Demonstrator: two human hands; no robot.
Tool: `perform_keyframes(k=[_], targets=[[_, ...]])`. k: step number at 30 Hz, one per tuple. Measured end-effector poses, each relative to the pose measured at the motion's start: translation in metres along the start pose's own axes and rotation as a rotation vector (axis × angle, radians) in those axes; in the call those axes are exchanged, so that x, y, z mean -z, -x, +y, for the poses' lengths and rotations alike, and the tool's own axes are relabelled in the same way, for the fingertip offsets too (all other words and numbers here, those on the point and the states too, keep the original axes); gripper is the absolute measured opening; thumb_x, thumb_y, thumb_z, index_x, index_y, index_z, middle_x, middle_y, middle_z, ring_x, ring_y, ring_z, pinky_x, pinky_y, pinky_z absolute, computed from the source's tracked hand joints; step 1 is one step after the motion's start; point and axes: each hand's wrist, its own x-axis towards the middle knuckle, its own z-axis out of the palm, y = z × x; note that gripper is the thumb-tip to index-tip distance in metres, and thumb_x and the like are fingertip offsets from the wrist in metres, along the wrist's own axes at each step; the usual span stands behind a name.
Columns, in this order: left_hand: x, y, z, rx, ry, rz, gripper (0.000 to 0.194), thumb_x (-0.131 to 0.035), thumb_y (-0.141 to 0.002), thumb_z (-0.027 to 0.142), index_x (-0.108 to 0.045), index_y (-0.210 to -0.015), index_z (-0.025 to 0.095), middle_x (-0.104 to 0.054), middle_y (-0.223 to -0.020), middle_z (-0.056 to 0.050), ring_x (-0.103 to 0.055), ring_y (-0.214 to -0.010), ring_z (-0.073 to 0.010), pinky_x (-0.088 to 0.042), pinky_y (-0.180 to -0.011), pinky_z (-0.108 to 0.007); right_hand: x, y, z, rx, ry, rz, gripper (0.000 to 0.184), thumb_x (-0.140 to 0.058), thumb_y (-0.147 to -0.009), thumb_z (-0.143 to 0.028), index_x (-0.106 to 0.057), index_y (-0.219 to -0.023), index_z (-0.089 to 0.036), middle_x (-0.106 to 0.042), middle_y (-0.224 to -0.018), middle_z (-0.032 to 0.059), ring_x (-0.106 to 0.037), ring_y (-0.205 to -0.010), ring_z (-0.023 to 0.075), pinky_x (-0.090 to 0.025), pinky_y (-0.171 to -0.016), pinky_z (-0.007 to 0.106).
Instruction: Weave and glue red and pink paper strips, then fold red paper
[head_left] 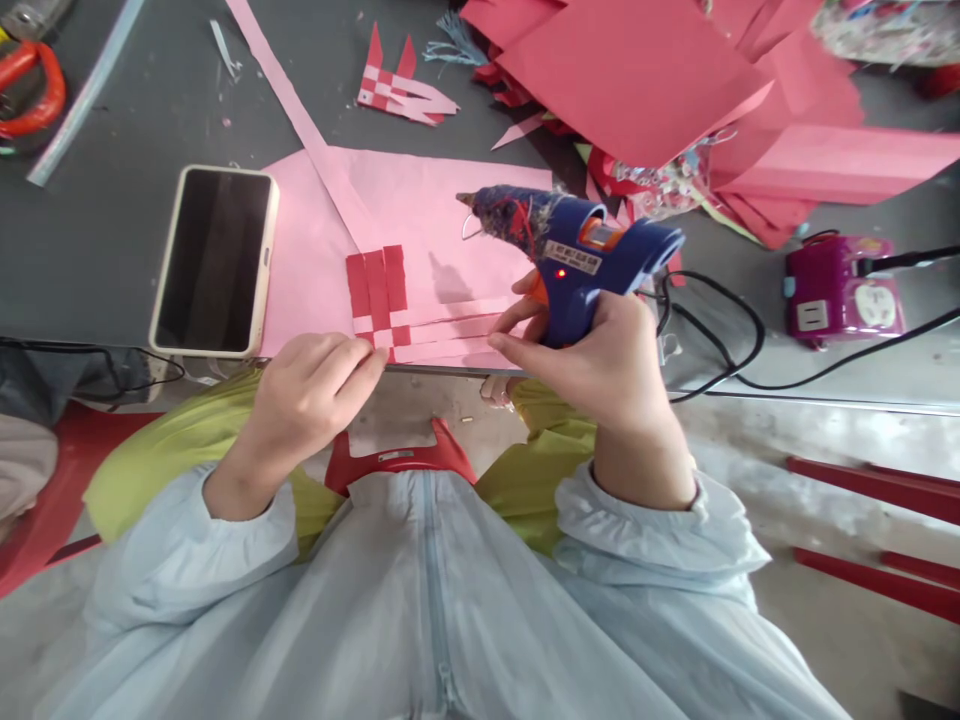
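Note:
A woven piece of red and pink paper strips [377, 290] lies at the table's front edge, its pink strip ends running to the right. My left hand [311, 385] has its fingers closed on the lower corner of this weave. In my right hand [600, 355] is a blue hot glue gun [574, 240], its nozzle pointing left above the paper and a red light lit on its body. The thumb and fingertips of that hand also reach the pink strip ends. Beneath lies a pink paper sheet [465, 190], with a long pink strip [300, 120] running off toward the back.
A phone [214, 260] lies left of the sheet. Orange-handled scissors [45, 95] sit at the far left. Further back are a smaller woven piece [405, 90] and heaped red paper [630, 70]. A black cable [750, 330] loops near a purple power socket [844, 290] at right.

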Motion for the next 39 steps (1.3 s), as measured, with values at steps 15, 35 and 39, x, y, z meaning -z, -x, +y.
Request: perform_keyframes(k=[15,35,39], targets=[[0.005,-0.003,0.003,-0.102,0.1,0.076,0.009,-0.073,-0.083,0.019,-0.067,-0.088,0.014,-0.07,-0.09,-0.008,-0.066,-0.082,-0.0203,-0.058,-0.073,-0.036,-0.029,-0.004,-0.005,0.167,0.236,-0.054,0.028,-0.065,-0.075,-0.023,-0.069,-0.103,-0.022,-0.078,-0.092,0.0022,-0.074,-0.075,0.0208,-0.059,-0.072,0.035],[0.0,-0.001,0.007,0.213,0.163,-0.058,0.027,-0.059,-0.091,0.019,-0.058,-0.118,0.016,-0.071,-0.108,-0.012,-0.068,-0.099,-0.0253,-0.057,-0.086,-0.041,-0.035,-0.001,-0.002,0.125,0.222,-0.041,0.028,-0.07,-0.076,-0.03,-0.066,-0.103,-0.024,-0.08,-0.091,0.0027,-0.076,-0.083,0.0244,-0.06,-0.077,0.039],[-0.002,-0.004,0.007,0.192,0.132,-0.072,0.037,-0.059,-0.091,0.018,-0.055,-0.127,0.015,-0.072,-0.117,-0.01,-0.067,-0.096,-0.0232,-0.055,-0.086,-0.04,-0.035,-0.001,-0.002,0.127,0.183,-0.043,0.028,-0.071,-0.074,-0.027,-0.066,-0.101,-0.024,-0.08,-0.092,0.0019,-0.076,-0.087,0.0235,-0.06,-0.077,0.037]])
